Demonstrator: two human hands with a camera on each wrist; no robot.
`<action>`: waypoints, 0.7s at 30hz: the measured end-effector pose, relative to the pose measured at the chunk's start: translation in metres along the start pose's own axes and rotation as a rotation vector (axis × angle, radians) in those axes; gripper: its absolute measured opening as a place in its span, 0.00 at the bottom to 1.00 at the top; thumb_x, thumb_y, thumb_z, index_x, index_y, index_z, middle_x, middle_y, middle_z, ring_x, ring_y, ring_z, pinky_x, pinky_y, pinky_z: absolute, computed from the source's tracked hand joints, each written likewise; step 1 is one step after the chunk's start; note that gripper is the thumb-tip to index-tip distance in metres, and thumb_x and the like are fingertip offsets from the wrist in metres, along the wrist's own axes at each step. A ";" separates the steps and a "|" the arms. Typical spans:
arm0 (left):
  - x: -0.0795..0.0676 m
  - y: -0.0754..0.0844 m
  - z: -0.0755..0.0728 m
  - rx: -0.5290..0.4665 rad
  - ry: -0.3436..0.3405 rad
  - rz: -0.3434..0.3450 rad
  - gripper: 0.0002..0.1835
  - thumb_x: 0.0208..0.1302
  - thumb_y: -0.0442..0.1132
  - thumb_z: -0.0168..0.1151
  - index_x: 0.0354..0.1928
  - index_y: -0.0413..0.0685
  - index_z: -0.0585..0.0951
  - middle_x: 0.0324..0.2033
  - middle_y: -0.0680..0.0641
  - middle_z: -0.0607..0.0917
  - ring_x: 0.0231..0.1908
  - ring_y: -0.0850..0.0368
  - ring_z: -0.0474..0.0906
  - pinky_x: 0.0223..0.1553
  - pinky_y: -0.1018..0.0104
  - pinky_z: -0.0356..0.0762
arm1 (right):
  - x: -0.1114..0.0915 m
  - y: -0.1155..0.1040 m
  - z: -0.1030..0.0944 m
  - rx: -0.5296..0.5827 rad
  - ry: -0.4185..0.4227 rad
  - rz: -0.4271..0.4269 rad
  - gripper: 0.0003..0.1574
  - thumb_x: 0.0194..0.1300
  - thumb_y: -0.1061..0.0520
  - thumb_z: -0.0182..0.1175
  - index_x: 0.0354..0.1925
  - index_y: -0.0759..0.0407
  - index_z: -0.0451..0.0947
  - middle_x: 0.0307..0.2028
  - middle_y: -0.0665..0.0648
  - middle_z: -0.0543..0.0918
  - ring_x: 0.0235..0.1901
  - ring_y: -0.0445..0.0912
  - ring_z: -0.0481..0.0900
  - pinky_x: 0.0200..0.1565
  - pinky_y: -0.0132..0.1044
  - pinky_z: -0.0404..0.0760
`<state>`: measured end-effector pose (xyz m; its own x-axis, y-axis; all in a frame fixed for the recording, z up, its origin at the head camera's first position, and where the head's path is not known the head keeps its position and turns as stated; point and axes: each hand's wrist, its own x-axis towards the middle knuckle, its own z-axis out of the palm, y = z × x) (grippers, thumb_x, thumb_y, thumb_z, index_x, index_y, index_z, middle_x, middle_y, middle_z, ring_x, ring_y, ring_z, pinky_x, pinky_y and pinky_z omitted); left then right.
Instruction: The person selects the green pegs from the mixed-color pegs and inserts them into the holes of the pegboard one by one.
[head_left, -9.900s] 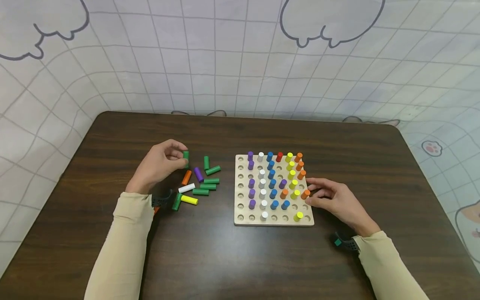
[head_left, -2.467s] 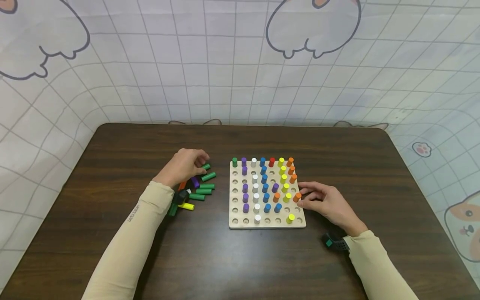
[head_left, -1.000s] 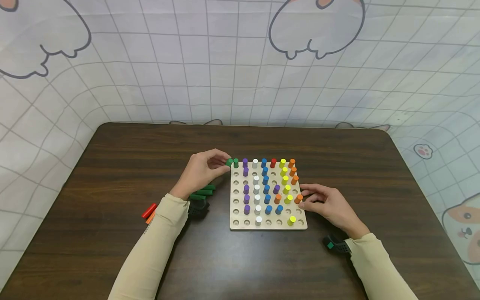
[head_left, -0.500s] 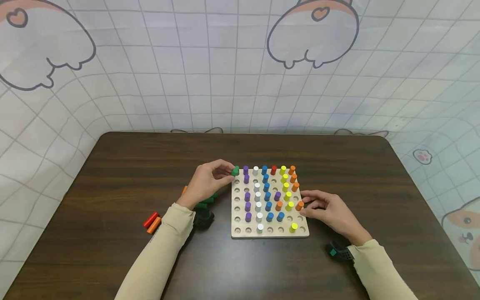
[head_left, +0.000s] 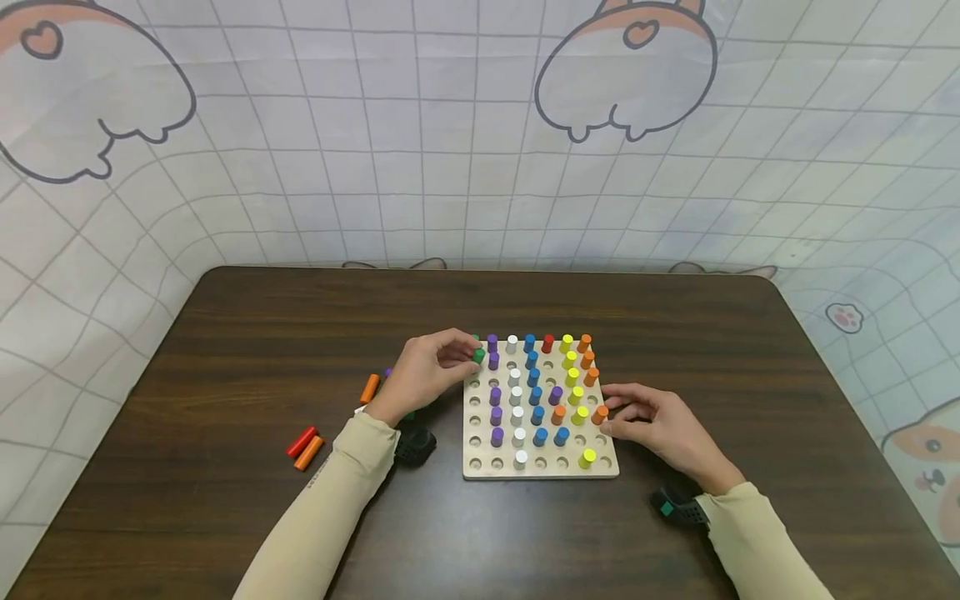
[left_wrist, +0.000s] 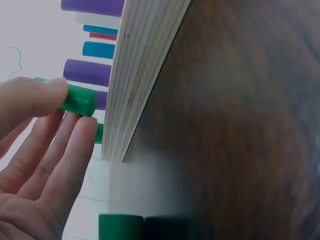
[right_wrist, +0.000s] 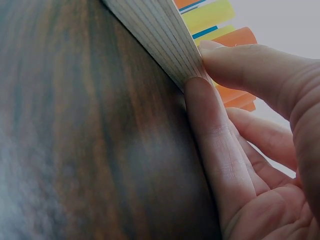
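A wooden pegboard [head_left: 540, 477] carries upright coloured pegs in columns of purple, white, blue, yellow and orange, with some holes bare. My left hand [head_left: 423, 373] pinches a green peg [head_left: 478, 356] between thumb and fingertips, over the second hole from the back in the leftmost column. In the left wrist view this green peg [left_wrist: 80, 100] is tilted, its lower end close to the board. Behind it, another green peg [left_wrist: 99, 133] stands in the board's far left corner. My right hand [head_left: 667, 425] holds the board's right edge, with finger and thumb against the side [right_wrist: 165, 45].
Left of the board lie a red peg [head_left: 302, 441] and an orange peg [head_left: 308, 453] side by side, and another orange peg [head_left: 370, 388]. More loose pegs are mostly hidden under my left hand and wrist. A grid-patterned cloth [head_left: 450, 167] rises behind the dark wooden table [head_left: 555, 542].
One green peg has gone into the board's back left hole. My left hand has picked up another from the pile and brought it to the hole in front. My right hand stays at the edge.
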<state>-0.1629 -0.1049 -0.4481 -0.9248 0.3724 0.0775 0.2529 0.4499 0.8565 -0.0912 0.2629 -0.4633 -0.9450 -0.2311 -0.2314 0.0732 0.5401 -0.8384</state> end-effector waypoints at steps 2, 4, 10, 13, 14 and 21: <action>0.000 0.000 0.001 -0.004 0.000 -0.001 0.12 0.66 0.37 0.72 0.50 0.49 0.85 0.47 0.46 0.89 0.47 0.53 0.89 0.52 0.62 0.89 | -0.001 0.000 0.000 -0.002 0.000 -0.002 0.39 0.64 0.44 0.73 0.68 0.52 0.75 0.51 0.55 0.88 0.42 0.40 0.88 0.44 0.30 0.84; 0.000 0.000 0.002 -0.009 -0.001 -0.005 0.12 0.66 0.36 0.72 0.50 0.49 0.84 0.47 0.46 0.89 0.47 0.53 0.89 0.52 0.62 0.89 | -0.001 0.000 0.000 -0.004 0.003 -0.001 0.39 0.64 0.44 0.73 0.68 0.53 0.75 0.51 0.55 0.88 0.42 0.40 0.88 0.44 0.30 0.84; 0.001 -0.001 0.003 -0.013 0.002 -0.021 0.10 0.66 0.36 0.72 0.48 0.49 0.84 0.46 0.46 0.89 0.47 0.53 0.89 0.52 0.62 0.89 | 0.000 -0.001 -0.001 -0.022 0.018 0.001 0.39 0.63 0.43 0.74 0.67 0.53 0.76 0.51 0.56 0.88 0.42 0.39 0.87 0.43 0.29 0.85; 0.002 -0.001 0.003 -0.011 0.011 -0.031 0.11 0.66 0.36 0.72 0.48 0.49 0.84 0.46 0.46 0.89 0.47 0.53 0.89 0.52 0.61 0.89 | -0.001 -0.002 -0.001 -0.022 0.017 -0.002 0.39 0.63 0.43 0.74 0.67 0.53 0.76 0.51 0.56 0.88 0.41 0.39 0.87 0.43 0.29 0.84; 0.002 -0.001 0.003 -0.009 0.014 -0.033 0.11 0.66 0.36 0.72 0.48 0.49 0.84 0.46 0.47 0.89 0.47 0.53 0.89 0.52 0.61 0.89 | -0.001 -0.002 -0.001 -0.020 0.015 0.000 0.39 0.63 0.44 0.74 0.68 0.53 0.76 0.51 0.56 0.88 0.42 0.40 0.87 0.43 0.29 0.84; 0.002 -0.001 0.004 -0.001 0.026 -0.031 0.11 0.66 0.35 0.71 0.49 0.49 0.84 0.46 0.46 0.89 0.47 0.52 0.89 0.52 0.61 0.89 | 0.000 -0.001 -0.001 -0.002 0.000 0.007 0.39 0.64 0.45 0.73 0.68 0.53 0.75 0.51 0.56 0.88 0.42 0.40 0.88 0.43 0.30 0.84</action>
<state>-0.1639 -0.1012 -0.4512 -0.9395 0.3366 0.0640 0.2234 0.4604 0.8591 -0.0914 0.2630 -0.4623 -0.9444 -0.2275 -0.2374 0.0792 0.5435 -0.8356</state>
